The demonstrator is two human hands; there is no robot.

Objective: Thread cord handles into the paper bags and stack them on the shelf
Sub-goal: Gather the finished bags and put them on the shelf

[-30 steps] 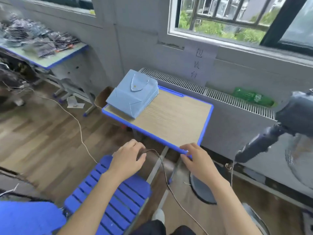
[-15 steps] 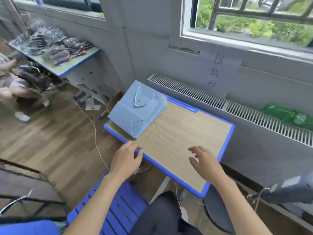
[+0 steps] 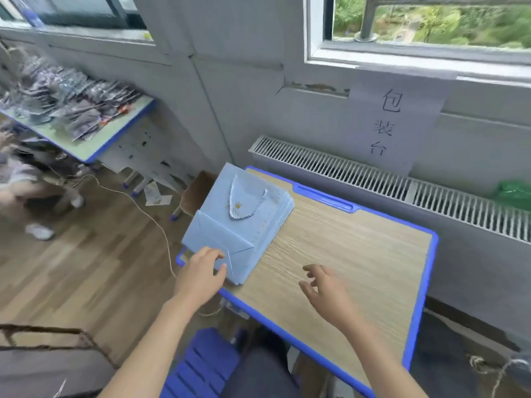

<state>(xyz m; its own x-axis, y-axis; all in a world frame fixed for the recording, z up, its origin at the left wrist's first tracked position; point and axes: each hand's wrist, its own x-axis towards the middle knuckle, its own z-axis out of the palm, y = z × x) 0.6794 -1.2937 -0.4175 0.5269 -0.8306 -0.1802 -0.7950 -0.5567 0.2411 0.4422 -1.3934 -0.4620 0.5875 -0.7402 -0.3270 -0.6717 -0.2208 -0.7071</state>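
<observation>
Two hands over the desk (image 3: 359, 254): left hand (image 3: 201, 272) touching the near corner of the paper bag stack (image 3: 238, 225), fingers loose; right hand (image 3: 327, 291) hovering beside it, fingers spread. Pale blue, flat, far-left on desk, cord handle (image 3: 247, 203) on top.

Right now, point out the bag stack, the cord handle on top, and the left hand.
bag stack (image 3: 230, 239), head view, folded base of the top bag
cord handle (image 3: 246, 216), head view, bottom of the loop
left hand (image 3: 201, 275), head view, back of the hand
</observation>
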